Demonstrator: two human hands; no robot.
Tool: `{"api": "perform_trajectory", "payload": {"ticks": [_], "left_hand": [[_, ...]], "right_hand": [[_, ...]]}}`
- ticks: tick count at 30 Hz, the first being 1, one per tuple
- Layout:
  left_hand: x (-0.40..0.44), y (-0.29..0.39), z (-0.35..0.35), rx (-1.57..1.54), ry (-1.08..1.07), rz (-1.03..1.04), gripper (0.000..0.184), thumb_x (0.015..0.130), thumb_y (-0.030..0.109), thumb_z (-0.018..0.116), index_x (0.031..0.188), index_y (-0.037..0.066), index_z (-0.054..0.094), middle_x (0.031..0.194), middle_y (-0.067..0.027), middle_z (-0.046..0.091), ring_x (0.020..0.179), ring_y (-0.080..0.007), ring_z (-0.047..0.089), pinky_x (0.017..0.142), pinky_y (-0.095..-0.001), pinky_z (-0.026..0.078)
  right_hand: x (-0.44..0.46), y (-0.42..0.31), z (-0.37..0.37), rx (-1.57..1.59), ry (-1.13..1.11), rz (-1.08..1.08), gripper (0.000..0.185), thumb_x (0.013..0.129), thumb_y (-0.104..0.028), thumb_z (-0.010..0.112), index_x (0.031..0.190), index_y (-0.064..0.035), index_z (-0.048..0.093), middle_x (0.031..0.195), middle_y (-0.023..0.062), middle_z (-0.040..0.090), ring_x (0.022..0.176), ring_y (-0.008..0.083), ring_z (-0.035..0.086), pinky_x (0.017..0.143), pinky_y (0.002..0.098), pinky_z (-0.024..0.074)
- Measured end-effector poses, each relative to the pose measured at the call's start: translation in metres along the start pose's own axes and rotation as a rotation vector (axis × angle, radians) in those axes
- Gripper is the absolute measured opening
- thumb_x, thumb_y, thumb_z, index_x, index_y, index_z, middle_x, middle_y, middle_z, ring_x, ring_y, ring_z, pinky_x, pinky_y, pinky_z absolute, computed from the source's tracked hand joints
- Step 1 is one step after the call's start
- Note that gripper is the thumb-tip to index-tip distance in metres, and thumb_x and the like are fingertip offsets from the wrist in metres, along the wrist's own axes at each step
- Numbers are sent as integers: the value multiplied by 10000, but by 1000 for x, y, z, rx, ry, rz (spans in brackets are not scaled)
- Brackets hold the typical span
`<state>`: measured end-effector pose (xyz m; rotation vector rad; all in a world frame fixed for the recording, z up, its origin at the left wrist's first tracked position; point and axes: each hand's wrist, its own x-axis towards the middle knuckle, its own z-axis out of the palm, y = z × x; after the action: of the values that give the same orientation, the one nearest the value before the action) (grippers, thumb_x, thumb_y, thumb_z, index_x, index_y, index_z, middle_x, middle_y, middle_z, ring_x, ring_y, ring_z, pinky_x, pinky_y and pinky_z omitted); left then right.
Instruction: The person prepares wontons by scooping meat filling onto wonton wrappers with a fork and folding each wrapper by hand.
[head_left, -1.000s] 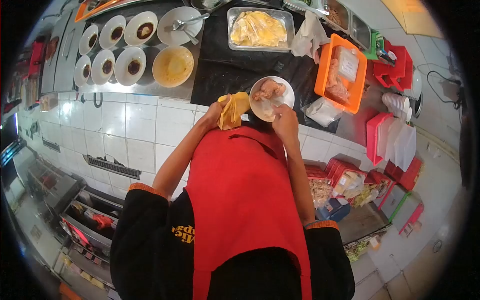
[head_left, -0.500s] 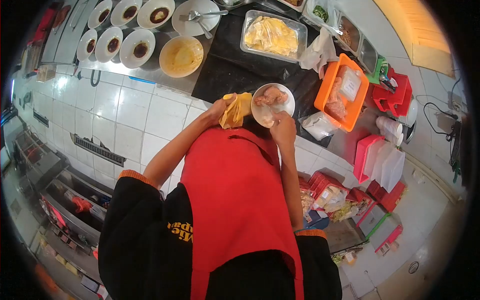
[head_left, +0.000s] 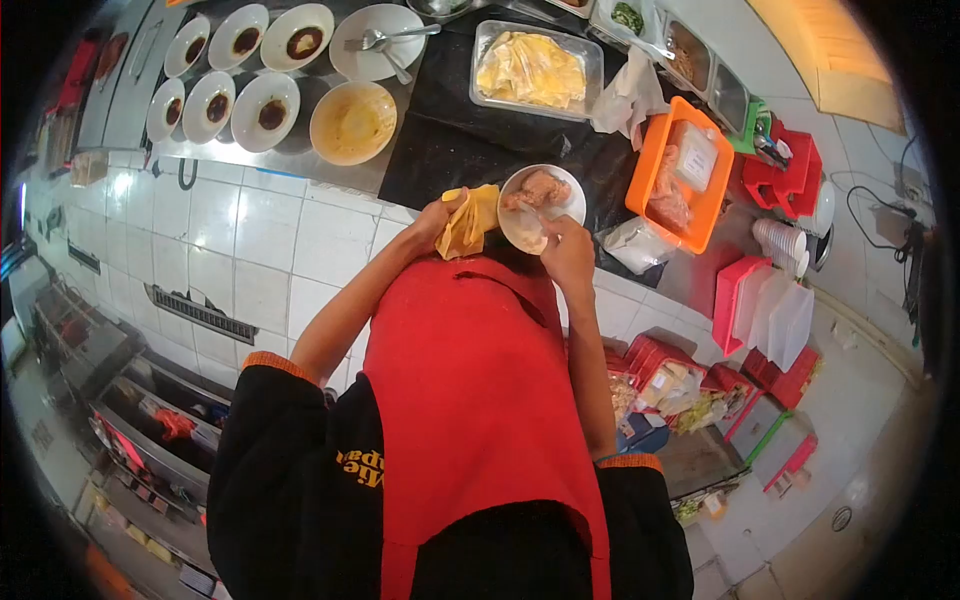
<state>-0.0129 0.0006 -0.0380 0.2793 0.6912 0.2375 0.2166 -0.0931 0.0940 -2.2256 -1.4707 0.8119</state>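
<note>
My left hand is closed on a stack of yellow wrappers, held just left of a white bowl. Pinkish minced meat lies in that white bowl at the counter's near edge. Over the bowl's right side, my right hand grips a thin utensil that reaches into it; its exact shape is unclear. Beyond them, a clear tray holds more yellow wrappers. What supports the bowl from below is hidden.
White bowls with dark sauce line the back left, beside a yellow-stained bowl and a plate with cutlery. An orange basket with meat and a container is at right, near a plastic bag.
The utensil in my right hand has shifted within the bowl and shows more clearly over the meat. The whole view has moved slightly; my left hand keeps the wrappers.
</note>
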Motion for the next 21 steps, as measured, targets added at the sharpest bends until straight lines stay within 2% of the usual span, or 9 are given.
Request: {"api": "perform_trajectory", "payload": {"ticks": [3, 6, 8, 11, 13, 15, 16, 19, 21], "left_hand": [[-5, 6, 6, 26, 94, -10, 512, 1064, 451, 399, 1307, 22, 536, 1116, -114, 685, 951, -230, 703, 823, -380, 589], [-6, 8, 5, 39, 89, -9, 515, 1066, 453, 391, 1316, 27, 534, 1129, -114, 683, 962, -230, 703, 830, -378, 589], [-24, 26, 24, 90, 207, 10, 510, 1050, 476, 431, 1229, 18, 567, 1013, -101, 686, 858, -229, 711, 735, -368, 607], [-33, 38, 28, 7, 167, 111, 518, 1042, 493, 437, 1225, 25, 566, 1009, -101, 687, 861, -225, 715, 730, -363, 613], [-47, 53, 46, 3, 169, 102, 526, 1039, 501, 439, 1227, 26, 565, 1007, -97, 687, 867, -216, 715, 749, -365, 609], [-53, 59, 57, 65, 165, 121, 530, 1036, 507, 448, 1234, 29, 564, 998, -91, 683, 855, -205, 708, 754, -354, 597], [-52, 58, 54, 70, 163, 120, 530, 1036, 507, 448, 1234, 29, 564, 998, -91, 683, 855, -205, 708, 754, -354, 597], [-39, 51, 38, 208, 166, 136, 511, 1046, 489, 442, 1234, 30, 564, 980, -87, 676, 828, -199, 696, 749, -340, 584], [-34, 40, 30, 291, 222, 130, 446, 1070, 404, 427, 1251, 16, 551, 1033, -89, 669, 880, -190, 693, 813, -348, 577]], "right_hand": [[3, 2, 8, -81, 18, 11, 267, 860, 13, 577, 1040, -70, 757, 930, 150, 694, 882, 361, 678, 781, 402, 520], [-2, 16, -2, 113, -36, -80, 232, 865, -18, 603, 1026, -72, 761, 920, 139, 694, 834, 310, 685, 749, 389, 525], [-6, 24, -16, 315, -184, -3, 264, 877, 11, 612, 1088, -63, 753, 877, 138, 683, 754, 216, 650, 716, 312, 499], [-12, 14, -37, 546, -138, -104, 310, 876, 60, 595, 1123, -52, 744, 841, 133, 669, 711, 155, 582, 691, 271, 466], [-12, 4, -46, 559, -138, -48, 340, 856, 99, 577, 1112, -47, 747, 838, 139, 671, 722, 187, 609, 711, 281, 481], [-10, 4, -46, 336, -66, -32, 353, 836, 102, 583, 1112, -46, 746, 852, 145, 681, 764, 224, 656, 723, 296, 499], [-6, 13, -38, 249, -77, -29, 332, 817, 78, 594, 1078, -54, 751, 890, 156, 693, 829, 301, 688, 750, 354, 525], [0, 21, -6, 34, 27, 5, 285, 821, 26, 586, 1028, -72, 757, 919, 157, 697, 867, 353, 679, 770, 424, 530], [1, 16, 7, 16, 18, 48, 254, 834, -21, 579, 995, -91, 762, 945, 151, 696, 909, 375, 666, 794, 453, 526]]}}
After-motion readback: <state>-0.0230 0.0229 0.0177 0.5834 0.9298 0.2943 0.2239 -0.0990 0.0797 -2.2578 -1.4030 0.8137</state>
